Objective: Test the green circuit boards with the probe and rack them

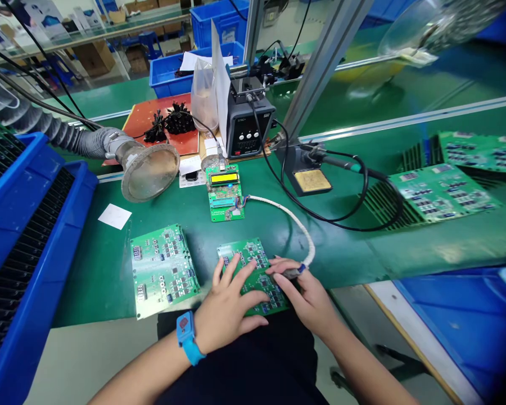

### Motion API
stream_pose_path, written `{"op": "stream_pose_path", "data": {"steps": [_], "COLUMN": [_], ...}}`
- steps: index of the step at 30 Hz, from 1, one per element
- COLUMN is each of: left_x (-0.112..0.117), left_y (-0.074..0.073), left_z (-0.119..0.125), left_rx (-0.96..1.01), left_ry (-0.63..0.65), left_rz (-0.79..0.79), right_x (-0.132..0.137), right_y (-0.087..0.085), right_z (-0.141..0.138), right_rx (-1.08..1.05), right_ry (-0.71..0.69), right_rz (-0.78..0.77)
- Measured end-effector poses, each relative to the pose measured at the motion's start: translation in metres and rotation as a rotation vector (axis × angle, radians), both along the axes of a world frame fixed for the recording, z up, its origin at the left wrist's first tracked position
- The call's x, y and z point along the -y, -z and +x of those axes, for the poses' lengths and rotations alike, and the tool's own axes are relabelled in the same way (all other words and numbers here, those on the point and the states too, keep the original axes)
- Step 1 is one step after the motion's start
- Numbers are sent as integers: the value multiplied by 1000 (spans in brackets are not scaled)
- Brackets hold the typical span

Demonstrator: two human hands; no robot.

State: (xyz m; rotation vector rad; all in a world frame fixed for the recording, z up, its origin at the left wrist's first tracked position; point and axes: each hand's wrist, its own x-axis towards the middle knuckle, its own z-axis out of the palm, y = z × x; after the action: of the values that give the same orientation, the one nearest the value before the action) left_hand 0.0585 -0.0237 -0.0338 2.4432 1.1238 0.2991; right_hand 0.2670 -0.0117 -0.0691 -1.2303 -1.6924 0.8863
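The spread left hand (226, 301) is pressed onto a green circuit board (253, 250) for steadiness. A cable probe (292, 274) is pinched by the right hand (307, 298).

No legible text; circuit board (251, 253) markings too small.

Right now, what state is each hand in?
Left hand: open, flat on the green circuit board.
Right hand: closed, holding a grey connector on a white cable.

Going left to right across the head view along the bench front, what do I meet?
Blue plastic rack of circuit boards → small white paper square → green circuit board → left hand with blue wristband → right hand pinching a grey cable plug → green circuit boards in black slotted racks
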Motion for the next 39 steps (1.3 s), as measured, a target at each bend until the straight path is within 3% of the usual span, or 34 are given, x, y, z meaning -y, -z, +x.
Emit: {"op": "stream_pose_path", "data": {"steps": [11,16,39], "left_x": [-8,-10,-16], "left_y": [-15,-15,-18], "left_z": [17,19,22], "left_rx": [-329,-346,-345], "left_ry": [-142,-168,-198], "left_rz": [51,98,40], "right_x": [-3,-2,-2], "right_y": [1,0,0], "right_z": [-3,-3,-4], "right_rx": [-3,6,31], "right_ry": [0,8,29], "right_rz": [37,34,50]}}
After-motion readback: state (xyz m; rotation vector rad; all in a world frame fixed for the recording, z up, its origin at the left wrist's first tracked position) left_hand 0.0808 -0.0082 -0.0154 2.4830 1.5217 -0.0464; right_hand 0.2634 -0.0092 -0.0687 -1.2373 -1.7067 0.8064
